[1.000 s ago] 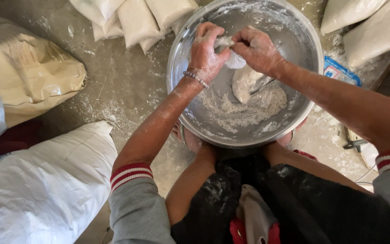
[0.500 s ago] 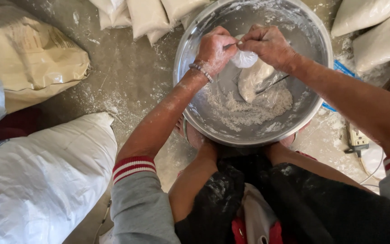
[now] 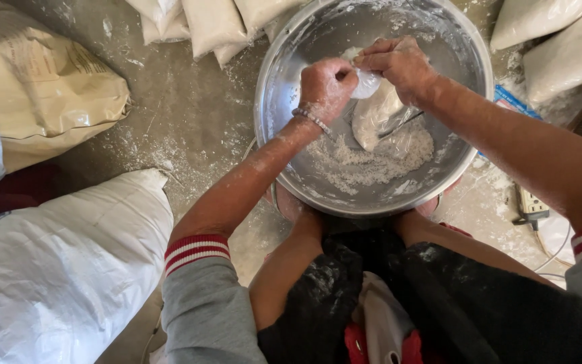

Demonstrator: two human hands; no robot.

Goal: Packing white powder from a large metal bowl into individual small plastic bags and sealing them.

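Steel dominates the view: a wide, round metal bowl (image 3: pixel 284 81) sits on the dusty concrete floor (image 3: pixel 183 114) just in front of my knees, its inside smeared with white flour. Loose flour (image 3: pixel 372 162) lies heaped in the bottom.

Both my hands meet above the middle of the bowl. My left hand (image 3: pixel 325 86), with a beaded bracelet (image 3: pixel 312 120) at the wrist, is closed in a fist around the twisted neck of a small clear plastic bag (image 3: pixel 377 114) filled with flour. My right hand (image 3: pixel 399 64) is closed too, its fingers pinching the same neck from the other side, so the two hands touch there. I judge both to be gripping the bag, though the exact pinch is hidden behind the knuckles.

The bag's filled body hangs down from the hands, towards me, and its long axis runs from the gathered neck at the fingers down to its rounded bottom, which rests on or just above the loose flour. A thin metal handle (image 3: pixel 405 123), perhaps of a scoop, pokes out beside it. Neither hand is nearer; both hold the neck, and the bulk of the bag lies below them.

Around the bowl, filled small flour bags (image 3: pixel 213 23) lie at the far side, a large white sack (image 3: pixel 48 269) sits at my left, and a tan paper sack (image 3: pixel 48 94) lies beyond it.
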